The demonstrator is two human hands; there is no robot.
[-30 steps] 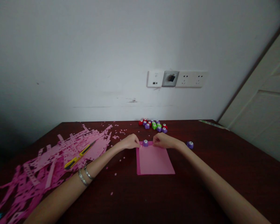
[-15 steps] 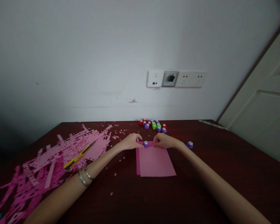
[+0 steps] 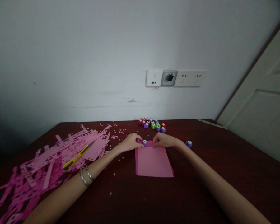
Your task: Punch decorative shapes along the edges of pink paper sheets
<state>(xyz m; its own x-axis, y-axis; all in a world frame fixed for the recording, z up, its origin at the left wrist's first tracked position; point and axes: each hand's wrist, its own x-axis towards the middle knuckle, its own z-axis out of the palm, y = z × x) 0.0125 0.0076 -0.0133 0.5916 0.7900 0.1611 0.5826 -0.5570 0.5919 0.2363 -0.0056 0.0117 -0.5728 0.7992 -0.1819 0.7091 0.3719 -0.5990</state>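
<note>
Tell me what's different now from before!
The left hand moved right, and its fingers are now at the purple punch. The top pink sheet slid a little toward the person. The right hand stayed at the sheet's far edge; the yellow knife stayed too.

I'm finding bare counter (image 3: 177,202) lying between the left forearm (image 3: 72,194) and the right forearm (image 3: 212,174), nearer me than the pink sheets (image 3: 155,163). More room is opening to the right, beyond a lone purple punch (image 3: 189,144) that is sitting near the right forearm. Between the hands, another purple punch (image 3: 145,143) is narrowing the gap. Behind, a punch cluster (image 3: 152,125) is standing before the wall (image 3: 95,62); leftward, a strip heap (image 3: 67,152) and yellow cutter (image 3: 78,155) are obstructing.
</note>
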